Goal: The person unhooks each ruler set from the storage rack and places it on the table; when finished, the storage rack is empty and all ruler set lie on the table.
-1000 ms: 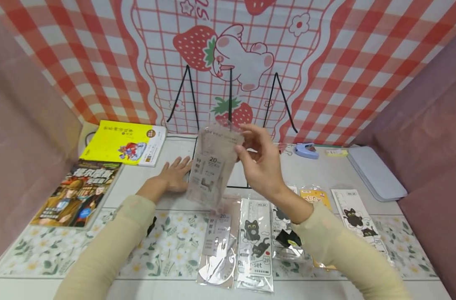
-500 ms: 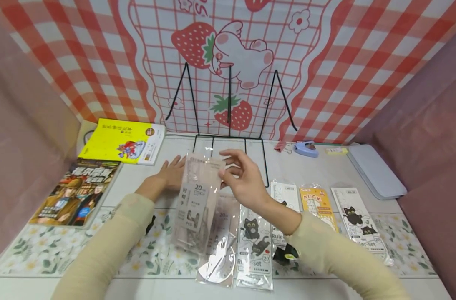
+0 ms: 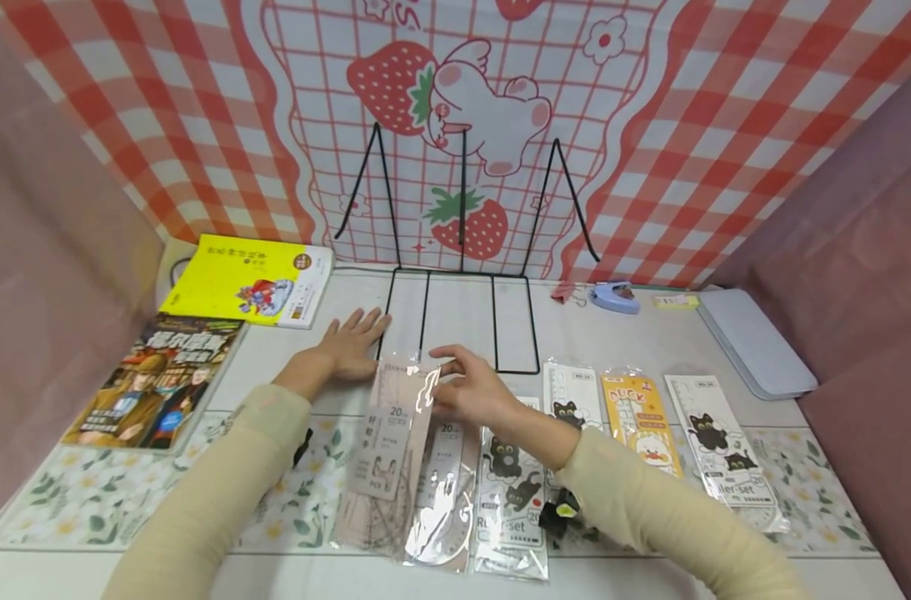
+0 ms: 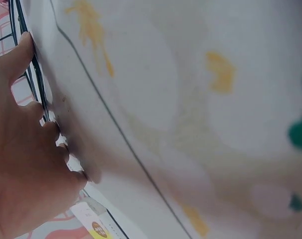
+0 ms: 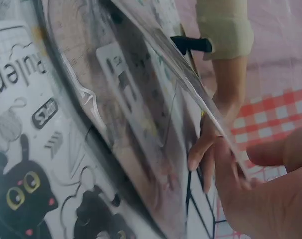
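Observation:
My right hand pinches the upper right edge of a clear-bagged pinkish ruler set marked 20. In the right wrist view that packet's edge stands tilted between thumb and fingers. It slants low over the table and partly overlaps a second pinkish ruler set. Right of these lies a black-cat ruler set, partly under my right forearm. My left hand rests on the table with fingers spread, fingertips at the left side of a black wire stand. The left wrist view shows its thumb by the wires.
A yellow book and a comic-style book lie at left. At right are more cat ruler sets, a duck ruler set and a grey-blue case. A small lilac-blue device sits at the back.
The right hand has brought the ruler set down from in front of the wire stand to low over the table, left of the other sets. The left hand has stayed nearly in place.

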Demonstrator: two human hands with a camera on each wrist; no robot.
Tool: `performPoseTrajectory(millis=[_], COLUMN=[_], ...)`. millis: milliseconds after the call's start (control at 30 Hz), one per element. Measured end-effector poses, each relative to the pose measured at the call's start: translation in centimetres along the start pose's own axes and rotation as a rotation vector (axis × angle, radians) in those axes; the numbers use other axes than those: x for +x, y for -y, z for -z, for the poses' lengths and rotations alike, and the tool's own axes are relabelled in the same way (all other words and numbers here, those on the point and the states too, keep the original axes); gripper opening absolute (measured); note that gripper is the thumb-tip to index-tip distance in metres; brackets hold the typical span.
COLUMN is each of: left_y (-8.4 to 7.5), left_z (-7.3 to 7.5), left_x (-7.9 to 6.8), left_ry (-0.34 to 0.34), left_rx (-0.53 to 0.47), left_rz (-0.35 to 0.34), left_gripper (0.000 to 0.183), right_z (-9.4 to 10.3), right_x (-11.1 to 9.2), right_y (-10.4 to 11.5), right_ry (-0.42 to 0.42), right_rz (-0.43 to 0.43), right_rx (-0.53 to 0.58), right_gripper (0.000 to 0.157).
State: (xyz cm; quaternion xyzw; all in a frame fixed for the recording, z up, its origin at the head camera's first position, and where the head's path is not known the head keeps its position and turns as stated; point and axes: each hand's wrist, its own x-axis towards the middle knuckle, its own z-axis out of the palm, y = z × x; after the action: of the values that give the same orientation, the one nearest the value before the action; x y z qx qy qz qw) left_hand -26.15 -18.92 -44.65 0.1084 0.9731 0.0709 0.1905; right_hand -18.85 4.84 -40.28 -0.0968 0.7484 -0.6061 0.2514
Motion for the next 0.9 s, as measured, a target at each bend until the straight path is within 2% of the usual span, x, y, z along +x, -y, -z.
performPoseTrajectory(millis=[233,400,667,900], left_y=[-0.2,-0.3,-0.3,-0.2], left_z=[-0.1,-0.1,-0.3,-0.3], left_x=[-0.1,-0.1,-0.3,-0.3], left_ry=[-0.025,-0.005,-0.011,-0.004], left_rx=[-0.003,-0.011,-0.007,-0.012], left_rz=[-0.007,0.006,0.002,0.001], left_gripper=[0.090,0.091,0.092,0.093], right_z=[0.1,0.0,0.0,0.0], right_x=[0.3,0.0,-0.6,-1.0], right_y=[-1.3,-1.6,-1.6,-1.6], right_ry=[0.073,0.113,0.237,0.252], right_rz=[-0.116,-0.132,-0.138,-0.133], right_rx=[-0.035,-0.093,-0.022,-0.051], right_gripper=[0.068,0.071,0.072,0.070])
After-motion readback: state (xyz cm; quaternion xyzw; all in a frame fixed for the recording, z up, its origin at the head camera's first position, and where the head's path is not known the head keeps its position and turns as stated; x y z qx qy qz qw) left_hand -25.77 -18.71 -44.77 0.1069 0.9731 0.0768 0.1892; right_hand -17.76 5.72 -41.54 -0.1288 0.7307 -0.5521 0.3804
